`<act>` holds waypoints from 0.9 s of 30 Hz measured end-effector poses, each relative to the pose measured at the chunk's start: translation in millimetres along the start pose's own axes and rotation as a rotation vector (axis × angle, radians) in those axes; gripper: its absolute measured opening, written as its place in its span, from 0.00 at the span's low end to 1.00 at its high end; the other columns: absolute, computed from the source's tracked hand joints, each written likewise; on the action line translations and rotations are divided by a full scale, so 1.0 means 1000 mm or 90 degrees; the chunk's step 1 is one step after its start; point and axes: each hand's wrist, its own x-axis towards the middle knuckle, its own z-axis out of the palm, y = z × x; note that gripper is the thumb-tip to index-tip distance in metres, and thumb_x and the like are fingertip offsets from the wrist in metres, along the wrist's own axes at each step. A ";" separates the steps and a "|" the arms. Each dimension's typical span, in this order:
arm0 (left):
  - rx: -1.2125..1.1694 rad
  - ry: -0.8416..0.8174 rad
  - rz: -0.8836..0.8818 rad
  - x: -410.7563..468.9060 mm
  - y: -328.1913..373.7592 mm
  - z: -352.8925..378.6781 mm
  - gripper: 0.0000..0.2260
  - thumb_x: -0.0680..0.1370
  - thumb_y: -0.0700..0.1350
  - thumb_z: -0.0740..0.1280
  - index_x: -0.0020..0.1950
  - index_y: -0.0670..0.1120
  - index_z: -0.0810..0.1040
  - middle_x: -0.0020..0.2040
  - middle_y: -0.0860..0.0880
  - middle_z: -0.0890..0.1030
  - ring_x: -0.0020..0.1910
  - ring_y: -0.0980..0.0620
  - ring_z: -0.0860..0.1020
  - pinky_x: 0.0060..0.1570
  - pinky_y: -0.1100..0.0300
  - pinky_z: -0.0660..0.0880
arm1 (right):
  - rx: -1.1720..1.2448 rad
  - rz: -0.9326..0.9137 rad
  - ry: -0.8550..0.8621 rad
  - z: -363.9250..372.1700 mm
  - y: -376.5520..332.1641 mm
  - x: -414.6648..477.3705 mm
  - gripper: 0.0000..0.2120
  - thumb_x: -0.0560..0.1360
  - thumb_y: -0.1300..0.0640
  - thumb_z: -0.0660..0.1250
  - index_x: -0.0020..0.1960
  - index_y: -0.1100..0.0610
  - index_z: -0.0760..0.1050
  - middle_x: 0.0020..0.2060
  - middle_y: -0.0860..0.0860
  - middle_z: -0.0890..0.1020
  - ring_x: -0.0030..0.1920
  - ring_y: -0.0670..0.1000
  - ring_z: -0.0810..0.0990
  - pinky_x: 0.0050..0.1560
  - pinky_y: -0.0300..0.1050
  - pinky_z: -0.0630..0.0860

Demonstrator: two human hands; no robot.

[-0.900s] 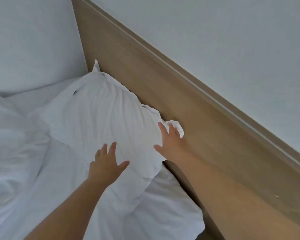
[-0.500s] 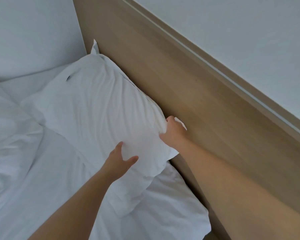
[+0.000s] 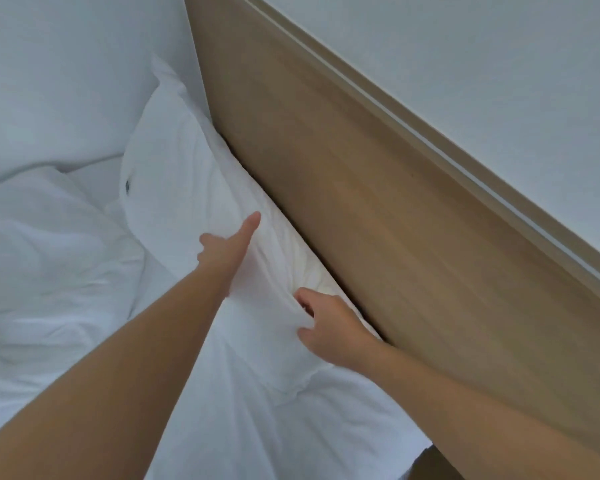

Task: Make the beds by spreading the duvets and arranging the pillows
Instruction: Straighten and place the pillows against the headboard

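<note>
A white pillow (image 3: 174, 161) stands tilted on its long edge, leaning against the wooden headboard (image 3: 378, 209). My left hand (image 3: 222, 251) grips the pillow's front face, one digit stretched up along the fabric and the others sunk into it. Lower and nearer the headboard, my right hand (image 3: 329, 327) pinches a gathered fold of the pillowcase at its near end, fingers curled. A crumpled white duvet (image 3: 49, 271) lies bunched on the left of the bed, apart from both hands.
The white bed sheet (image 3: 291, 431) covers the mattress under my arms. The headboard runs diagonally from the top centre to the lower right, with a white wall (image 3: 482, 57) above it. Another white wall (image 3: 66, 71) closes the far left corner.
The pillow went from lying flat to standing against the headboard. Both hands went from resting open on it to gripping it. The view has moved closer.
</note>
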 end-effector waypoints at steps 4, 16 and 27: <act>0.077 0.022 -0.091 -0.008 0.000 -0.035 0.43 0.68 0.57 0.75 0.72 0.42 0.56 0.61 0.40 0.71 0.63 0.35 0.72 0.47 0.38 0.77 | 0.007 -0.059 -0.081 0.009 -0.034 -0.014 0.12 0.71 0.63 0.64 0.37 0.49 0.65 0.31 0.45 0.70 0.33 0.49 0.67 0.36 0.45 0.67; 0.291 0.106 -0.023 -0.002 -0.076 -0.112 0.16 0.70 0.38 0.69 0.57 0.37 0.74 0.55 0.39 0.78 0.54 0.39 0.78 0.54 0.51 0.78 | 0.329 0.085 -0.171 0.025 -0.059 -0.021 0.05 0.76 0.58 0.69 0.51 0.55 0.75 0.33 0.51 0.81 0.29 0.48 0.79 0.30 0.41 0.76; 0.344 0.026 -0.061 -0.003 -0.141 -0.205 0.02 0.77 0.36 0.59 0.48 0.39 0.71 0.43 0.42 0.75 0.42 0.42 0.75 0.35 0.56 0.73 | 0.294 0.344 -0.118 0.107 -0.033 0.011 0.23 0.77 0.46 0.65 0.69 0.52 0.67 0.63 0.50 0.74 0.58 0.52 0.75 0.49 0.46 0.73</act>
